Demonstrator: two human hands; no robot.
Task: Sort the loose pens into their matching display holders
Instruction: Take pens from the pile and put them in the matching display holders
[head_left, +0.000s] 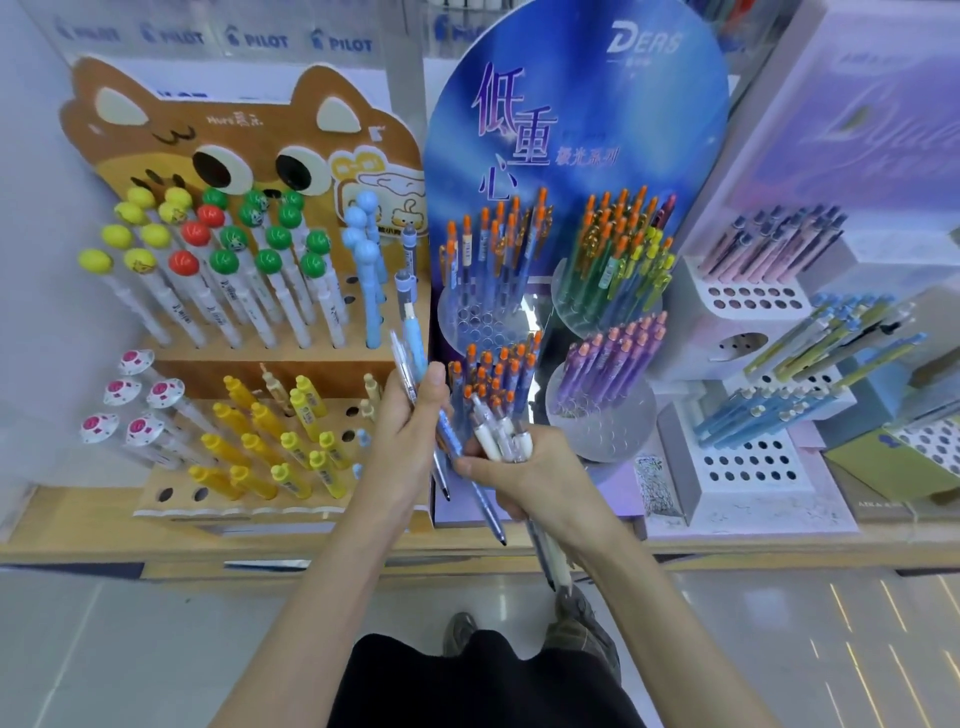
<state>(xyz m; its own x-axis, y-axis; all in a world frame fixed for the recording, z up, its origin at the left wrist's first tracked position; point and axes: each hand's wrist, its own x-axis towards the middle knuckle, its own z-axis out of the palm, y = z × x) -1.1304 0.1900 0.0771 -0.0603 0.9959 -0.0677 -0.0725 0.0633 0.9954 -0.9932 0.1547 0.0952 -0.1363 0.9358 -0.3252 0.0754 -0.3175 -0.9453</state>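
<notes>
At centre frame, our left hand (410, 421) grips a fan of blue and clear pens (413, 332). Just right of it, our right hand (530, 478) clutches a bundle of white pens (489, 442). Behind: cat-faced holder (234, 135) upper left, blue round holder (571, 104) upper centre, both stocked.

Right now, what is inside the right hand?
The right hand grips a bundle of white pens, tops up, tips poking out below the wrist. The hand covers their middles, so their number is hidden.
</notes>
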